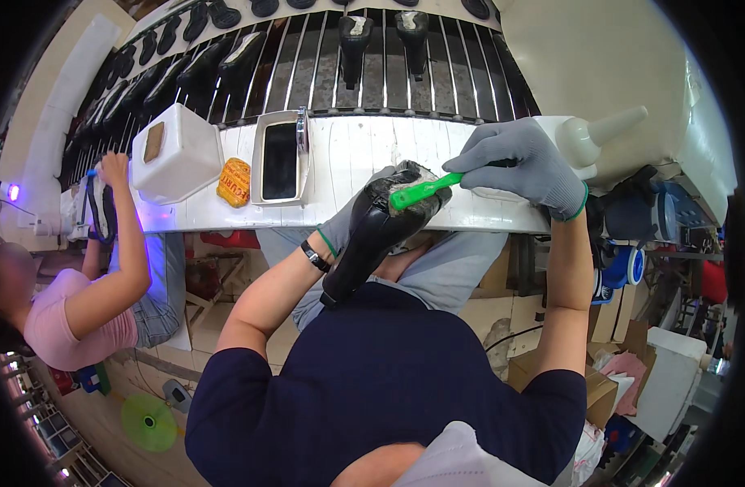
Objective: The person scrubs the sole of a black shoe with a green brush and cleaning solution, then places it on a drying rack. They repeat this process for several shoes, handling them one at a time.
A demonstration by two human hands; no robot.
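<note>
My left hand (338, 230), in a grey glove, grips a black shoe upper (368, 235) stretched on a last. The shoe is tilted over the bench edge, its pale sole side up and its toe or heel end not clearly told. My right hand (523, 162), gloved too, is closed around a green-handled brush (421, 192). The brush's head lies against the sole side; its bristles are hidden. Left of the shoe, an open white rectangular container (306, 180) with a dark inside stands on the white bench (348, 142). A white nozzle bottle (579, 142) lies beyond my right hand.
A white plastic box (198, 154) and an orange-yellow lump (234, 183) stand on the bench's left. Behind runs a rack of metal bars (307, 65) carrying black shoes (355, 49). A co-worker in pink (88, 304) works at far left. Cardboard boxes (601, 394) sit at lower right.
</note>
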